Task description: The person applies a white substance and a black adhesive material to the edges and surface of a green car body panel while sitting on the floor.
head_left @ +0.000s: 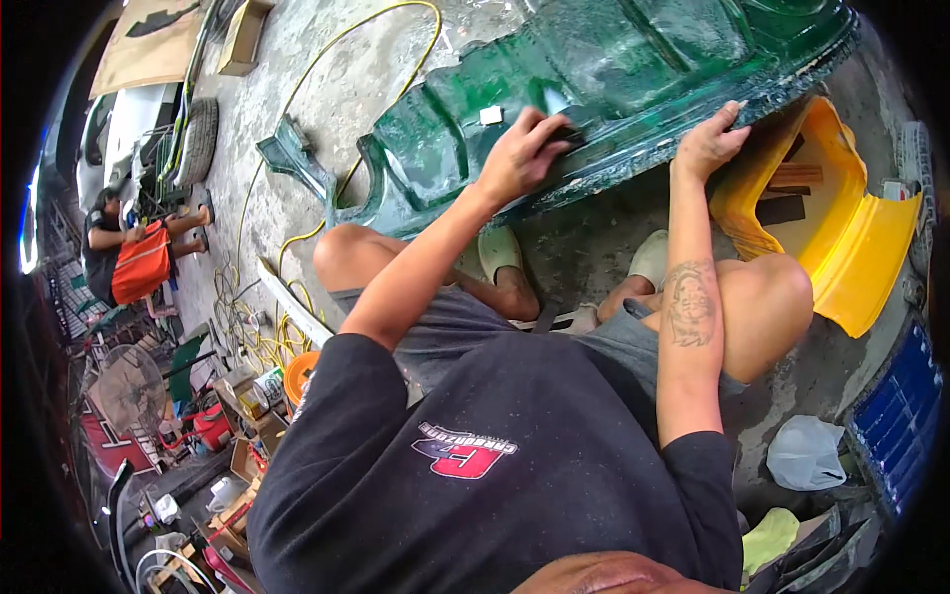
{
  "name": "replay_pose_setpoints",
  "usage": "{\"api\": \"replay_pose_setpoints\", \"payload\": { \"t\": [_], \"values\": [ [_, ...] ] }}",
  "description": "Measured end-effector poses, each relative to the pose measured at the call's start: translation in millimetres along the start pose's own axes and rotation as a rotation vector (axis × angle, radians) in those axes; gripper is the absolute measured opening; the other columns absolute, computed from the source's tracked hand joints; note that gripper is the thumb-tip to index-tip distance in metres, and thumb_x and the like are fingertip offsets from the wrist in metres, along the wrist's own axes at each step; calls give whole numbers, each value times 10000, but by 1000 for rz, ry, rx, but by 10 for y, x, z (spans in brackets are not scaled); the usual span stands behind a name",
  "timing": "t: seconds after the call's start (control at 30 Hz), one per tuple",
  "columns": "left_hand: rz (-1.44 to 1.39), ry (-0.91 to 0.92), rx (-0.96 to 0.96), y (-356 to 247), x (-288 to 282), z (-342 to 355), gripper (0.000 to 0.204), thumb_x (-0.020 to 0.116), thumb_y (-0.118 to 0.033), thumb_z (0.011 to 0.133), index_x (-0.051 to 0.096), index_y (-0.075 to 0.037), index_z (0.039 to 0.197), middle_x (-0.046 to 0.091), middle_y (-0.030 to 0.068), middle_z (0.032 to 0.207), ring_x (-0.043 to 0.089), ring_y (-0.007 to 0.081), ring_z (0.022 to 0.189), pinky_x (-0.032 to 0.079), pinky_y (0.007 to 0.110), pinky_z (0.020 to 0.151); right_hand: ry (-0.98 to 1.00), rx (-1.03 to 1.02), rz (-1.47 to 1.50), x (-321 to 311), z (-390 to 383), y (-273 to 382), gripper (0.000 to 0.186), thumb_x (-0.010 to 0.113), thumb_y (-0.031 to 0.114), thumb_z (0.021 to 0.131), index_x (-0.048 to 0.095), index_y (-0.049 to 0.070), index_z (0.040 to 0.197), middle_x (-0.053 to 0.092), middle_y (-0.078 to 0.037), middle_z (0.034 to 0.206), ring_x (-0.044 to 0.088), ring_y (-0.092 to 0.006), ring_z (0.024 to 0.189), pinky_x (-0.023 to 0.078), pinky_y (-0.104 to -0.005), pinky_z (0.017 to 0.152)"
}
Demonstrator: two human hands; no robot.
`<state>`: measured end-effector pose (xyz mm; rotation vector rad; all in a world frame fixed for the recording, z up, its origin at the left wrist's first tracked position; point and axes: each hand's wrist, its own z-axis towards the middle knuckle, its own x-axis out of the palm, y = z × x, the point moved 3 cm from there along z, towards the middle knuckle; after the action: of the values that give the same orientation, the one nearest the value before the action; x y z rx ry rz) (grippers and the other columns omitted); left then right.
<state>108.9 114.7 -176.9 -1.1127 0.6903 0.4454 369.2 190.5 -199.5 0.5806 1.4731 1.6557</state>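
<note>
A large glossy green moulded panel (475, 84) with ribs and a rough edge slants across the upper part of the head view, in front of my knees. My left hand (520, 158) is closed, slightly blurred, over a small dark pad (567, 137) against the panel's surface. What the pad is made of cannot be told. At the panel's near edge, farther right, my right hand (708, 147) grips the rim with its fingers bent over it. A small whitish block (491, 115) lies on the green surface, just beyond my left hand.
A yellow moulded shell (859, 252) stands right of my knee, near a plastic bag (807, 452) and a blue ribbed panel (899, 416). Yellow hose (297, 94) snakes over the concrete floor. Another person (124, 238) sits far left by a vehicle; clutter fills the lower left.
</note>
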Motion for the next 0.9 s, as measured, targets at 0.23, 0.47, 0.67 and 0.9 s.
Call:
{"api": "replay_pose_setpoints", "payload": {
  "t": [0.23,0.47,0.67,0.9],
  "values": [
    [47,-80,35,-253,239,514,289,675,-153,912,620,-117,1193,569,160,1024,621,366,878,528,418,755,26,-23,24,35,-32,98,552,503,400,1020,541,-138,1139,616,-355,1083,606,-480,1013,459,-499,867],
    [4,5,23,38,-31,2,314,691,-148,891,624,-99,1193,562,158,999,618,357,898,520,427,758,25,64,46,44,-46,126,607,505,422,1013,533,-147,1223,594,-359,1197,580,-460,1122,432,-470,964],
    [48,-111,29,-248,211,451,291,671,-162,913,615,-92,1190,563,184,1007,607,400,879,515,426,752,63,29,42,49,-63,77,549,492,398,1025,528,-136,1144,603,-357,1096,583,-490,1030,444,-497,887],
    [71,-39,33,-109,44,129,313,699,-117,875,631,-100,1181,567,153,982,612,355,866,516,419,744,13,58,3,21,-35,39,591,502,435,1009,544,-133,1168,600,-362,1150,585,-475,1081,437,-487,921]
  ]
}}
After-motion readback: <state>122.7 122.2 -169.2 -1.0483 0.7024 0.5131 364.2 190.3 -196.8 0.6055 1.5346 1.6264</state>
